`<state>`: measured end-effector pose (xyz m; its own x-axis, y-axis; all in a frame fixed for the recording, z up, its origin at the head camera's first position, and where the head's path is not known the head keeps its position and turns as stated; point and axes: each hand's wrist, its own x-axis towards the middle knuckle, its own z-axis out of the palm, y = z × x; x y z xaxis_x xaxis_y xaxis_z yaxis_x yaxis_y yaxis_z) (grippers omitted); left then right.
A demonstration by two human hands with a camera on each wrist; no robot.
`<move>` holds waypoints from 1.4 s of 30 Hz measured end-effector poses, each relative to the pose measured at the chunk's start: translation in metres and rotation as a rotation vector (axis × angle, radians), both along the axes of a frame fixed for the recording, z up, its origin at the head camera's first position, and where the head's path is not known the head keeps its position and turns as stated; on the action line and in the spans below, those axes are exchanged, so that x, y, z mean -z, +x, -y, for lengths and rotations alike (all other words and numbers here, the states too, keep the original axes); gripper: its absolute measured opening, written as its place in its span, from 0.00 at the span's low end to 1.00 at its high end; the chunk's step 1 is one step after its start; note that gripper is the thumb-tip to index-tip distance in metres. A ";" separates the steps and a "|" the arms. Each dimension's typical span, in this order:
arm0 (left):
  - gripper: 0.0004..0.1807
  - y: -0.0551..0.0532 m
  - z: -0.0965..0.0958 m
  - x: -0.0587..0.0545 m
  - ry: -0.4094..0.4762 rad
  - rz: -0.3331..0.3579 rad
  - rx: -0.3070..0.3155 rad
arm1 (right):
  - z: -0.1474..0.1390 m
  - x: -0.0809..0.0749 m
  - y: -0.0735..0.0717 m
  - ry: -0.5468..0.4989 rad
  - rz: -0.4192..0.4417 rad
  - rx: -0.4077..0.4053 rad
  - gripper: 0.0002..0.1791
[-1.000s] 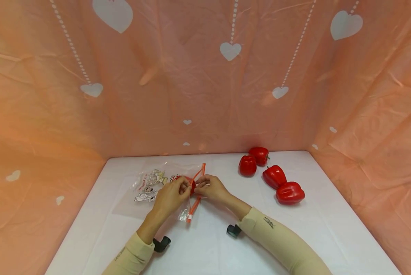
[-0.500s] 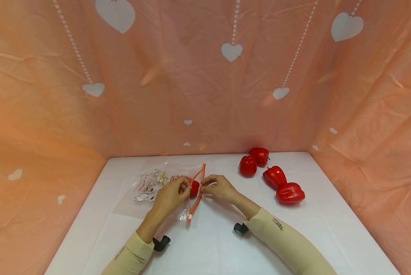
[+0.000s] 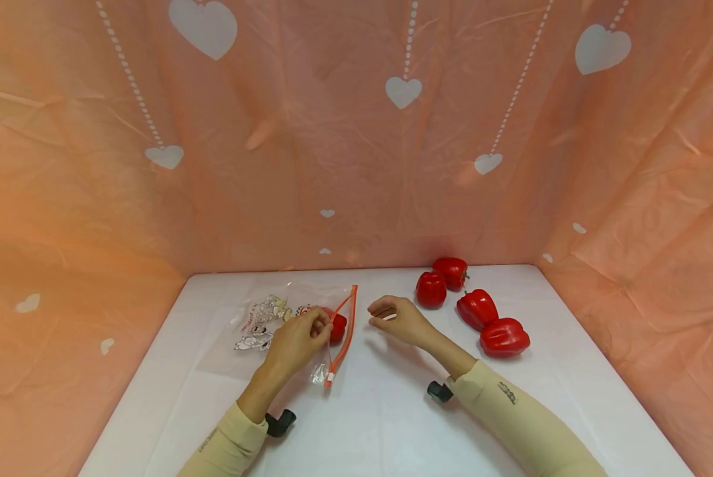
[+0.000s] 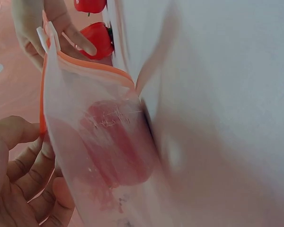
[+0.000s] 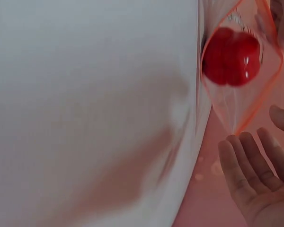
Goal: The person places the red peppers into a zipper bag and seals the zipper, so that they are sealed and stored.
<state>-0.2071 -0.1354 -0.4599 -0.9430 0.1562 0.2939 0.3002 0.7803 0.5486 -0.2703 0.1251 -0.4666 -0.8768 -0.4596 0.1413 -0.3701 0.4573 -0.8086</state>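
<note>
While left hand (image 3: 298, 339) pinches one bag (image 3: 262, 326), one pepper (image 3: 338, 328) shows inside; four peppers (image 3: 477, 309) lie outside; right hand (image 3: 405, 323) relaxed.

Head cam looks forward and down over the worktop (image 3: 386, 430), far enough back to fit the left hand (image 3: 297, 338), right hand (image 3: 407, 322), bag (image 3: 258, 317), 4 loose peppers (image 3: 477, 309) and the backdrop (image 3: 332, 185). Left wrist cam is super close to the bag, peering past it at the right hand and 2 of the loose peppers. Right wrist cam faces back the other way, into the bag's mouth, with the left hand cropped at the top corner. Both wrist pics sit sideways. All 3 views share the bag, the bagged pepper (image 3: 338, 328) and both hands.
</note>
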 end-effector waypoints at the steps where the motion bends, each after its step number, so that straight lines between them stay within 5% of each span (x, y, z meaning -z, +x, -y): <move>1: 0.06 0.000 0.000 0.000 -0.001 0.001 0.000 | -0.003 -0.001 -0.001 0.006 -0.001 0.010 0.14; 8: 0.05 0.000 -0.001 0.000 -0.005 -0.003 0.002 | -0.026 -0.012 -0.006 0.051 0.008 0.068 0.16; 27: 0.04 0.000 -0.003 0.002 -0.006 0.004 0.011 | -0.077 -0.031 -0.024 0.171 -0.176 0.071 0.18; 42: 0.04 0.000 -0.002 0.001 -0.012 0.003 0.012 | -0.097 -0.034 -0.048 0.331 -0.221 0.177 0.28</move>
